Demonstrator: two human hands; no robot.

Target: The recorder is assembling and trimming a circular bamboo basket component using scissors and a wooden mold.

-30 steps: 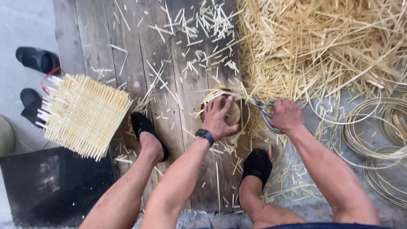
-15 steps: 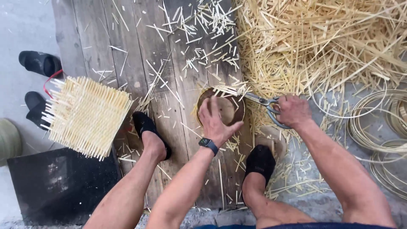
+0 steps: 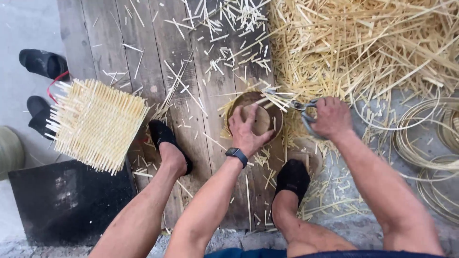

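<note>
My left hand (image 3: 248,129), with a dark watch on its wrist, presses down on a small round woven basket (image 3: 267,117) that lies on the wooden boards. My right hand (image 3: 330,117) grips metal shears (image 3: 301,106) whose blades point left at the basket's upper rim, where thin bamboo strips (image 3: 277,98) stick out. My two feet in black shoes rest on either side of the basket.
A square woven bamboo mat (image 3: 95,124) lies at the left. A big pile of cut bamboo strips (image 3: 363,48) fills the upper right, coiled cane rings (image 3: 430,143) the right. Black sandals (image 3: 43,64) and a dark board (image 3: 67,200) sit at the left.
My left hand has shifted on the basket and turned it, and the shears have closed in on the strips at its rim.
</note>
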